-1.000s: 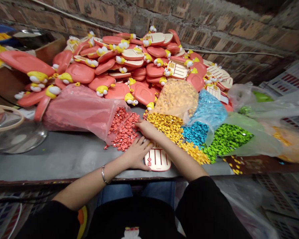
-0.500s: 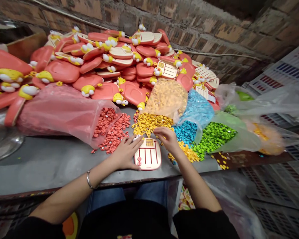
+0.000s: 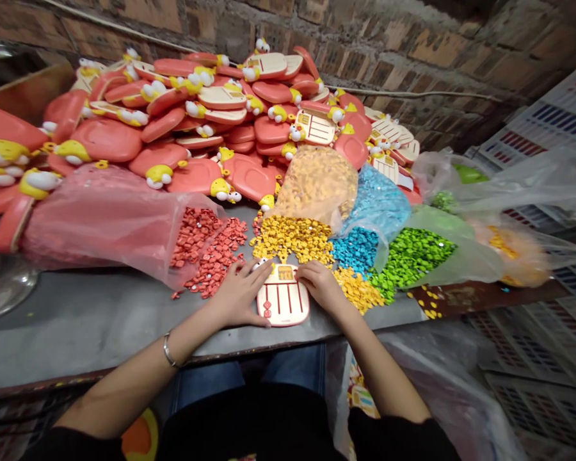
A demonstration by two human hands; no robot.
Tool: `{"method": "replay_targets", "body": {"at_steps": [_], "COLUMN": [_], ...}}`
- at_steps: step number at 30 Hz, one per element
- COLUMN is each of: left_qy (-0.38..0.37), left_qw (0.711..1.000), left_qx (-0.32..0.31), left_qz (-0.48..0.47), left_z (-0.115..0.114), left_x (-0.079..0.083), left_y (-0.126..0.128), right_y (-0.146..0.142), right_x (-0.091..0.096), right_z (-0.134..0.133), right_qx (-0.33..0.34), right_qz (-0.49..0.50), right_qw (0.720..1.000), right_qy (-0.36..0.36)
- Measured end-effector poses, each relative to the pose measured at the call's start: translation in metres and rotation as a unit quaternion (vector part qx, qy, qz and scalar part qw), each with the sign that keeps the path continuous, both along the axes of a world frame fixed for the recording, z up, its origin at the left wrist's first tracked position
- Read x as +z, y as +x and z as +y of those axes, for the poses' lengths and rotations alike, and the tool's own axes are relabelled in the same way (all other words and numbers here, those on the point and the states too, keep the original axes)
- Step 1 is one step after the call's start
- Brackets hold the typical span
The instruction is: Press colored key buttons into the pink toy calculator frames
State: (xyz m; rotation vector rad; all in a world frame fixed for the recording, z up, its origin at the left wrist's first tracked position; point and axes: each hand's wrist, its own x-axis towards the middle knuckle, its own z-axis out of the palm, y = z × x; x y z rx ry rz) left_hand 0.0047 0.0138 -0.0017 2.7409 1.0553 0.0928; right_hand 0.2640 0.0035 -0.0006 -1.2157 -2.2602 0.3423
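Note:
A toy board (image 3: 290, 306) with a cream face, dark red slots, a small yellow window and a pink rim lies flat on the grey table. Two small red pieces (image 3: 267, 309) sit at its lower left. My left hand (image 3: 237, 293) holds the board along its left side, fingers over the top corner and thumb at the bottom edge, partly covering its white-eyed head. At the board's upper right corner, my right hand (image 3: 322, 286) has its fingers pinched together; what is between the fingertips is too small to make out.
Loose red (image 3: 221, 250), yellow (image 3: 292, 237), blue (image 3: 358, 250) and green pieces (image 3: 413, 253) spill from plastic bags behind the board. A heap of red toy boards (image 3: 249, 176) rises against the brick wall. A clear round dish (image 3: 9, 291) stands at the left.
My right hand has come from the edge of the yellow pieces down to the board's upper right corner. My left hand stays on the board. The view has shifted slightly.

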Motion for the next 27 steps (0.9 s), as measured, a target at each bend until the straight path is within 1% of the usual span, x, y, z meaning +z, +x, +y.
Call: {"method": "replay_targets", "body": {"at_steps": [2,4,7,9,11,13,14,15,17,19,20,22,24,25,26,27], "left_qy": [0.002,-0.001,-0.010,-0.013,-0.017,-0.020,-0.021,-0.020,-0.018,-0.014,-0.012,-0.011,-0.013,-0.014,-0.014,-0.013], "left_qw": [1.000,1.000,1.000,1.000,1.000,1.000,1.000,1.000,1.000,1.000,1.000,1.000,1.000,1.000,1.000,1.000], "left_qx": [-0.003,-0.009,-0.014,-0.008,-0.003,-0.005,-0.006,-0.007,-0.007,-0.008,-0.009,-0.010,-0.006,-0.003,0.001,0.003], "left_qz": [-0.003,-0.004,-0.006,-0.009,-0.011,-0.012,-0.013,-0.015,-0.017,-0.018,-0.017,-0.014,-0.010,-0.010,-0.010,-0.011], "left_z": [0.000,0.000,0.000,0.000,0.000,0.000,0.000,-0.001,-0.002,-0.004,-0.004,-0.005,-0.006,-0.006,-0.007,-0.007], "left_x": [-0.001,-0.002,-0.004,-0.005,-0.005,-0.005,-0.006,-0.006,-0.007,-0.007,-0.006,-0.005,-0.003,-0.002,-0.002,-0.002], "left_y": [0.000,0.000,0.000,-0.001,-0.002,-0.002,-0.002,-0.002,-0.002,-0.001,0.000,0.000,0.001,0.001,0.001,0.001], "right_y": [0.000,-0.009,-0.036,-0.054,-0.063,-0.060,-0.057,-0.054,-0.055,-0.067,-0.077,-0.100,-0.122,-0.130,-0.135,-0.137], "right_x": [0.001,-0.002,-0.010,-0.012,-0.007,0.003,0.009,0.015,0.023,0.025,0.023,0.017,0.011,0.009,0.008,0.009], "right_z": [-0.004,-0.005,-0.002,0.000,0.000,0.000,0.001,0.005,0.019,0.042,0.056,0.083,0.105,0.112,0.117,0.119], "right_qx": [0.025,0.038,0.048,0.065,0.108,0.165,0.180,0.179,0.140,0.088,0.075,0.078,0.112,0.130,0.145,0.152], "right_qz": [0.013,0.033,0.051,0.050,0.049,0.054,0.061,0.072,0.101,0.109,0.092,0.009,-0.091,-0.124,-0.138,-0.132], "right_qw": [0.999,0.998,0.998,0.997,0.992,0.980,0.973,0.970,0.976,0.986,0.990,0.995,0.987,0.981,0.977,0.977], "right_qy": [-0.018,-0.023,-0.005,-0.001,-0.035,-0.102,-0.130,-0.145,-0.133,-0.091,-0.075,-0.062,-0.067,-0.070,-0.072,-0.072]}}
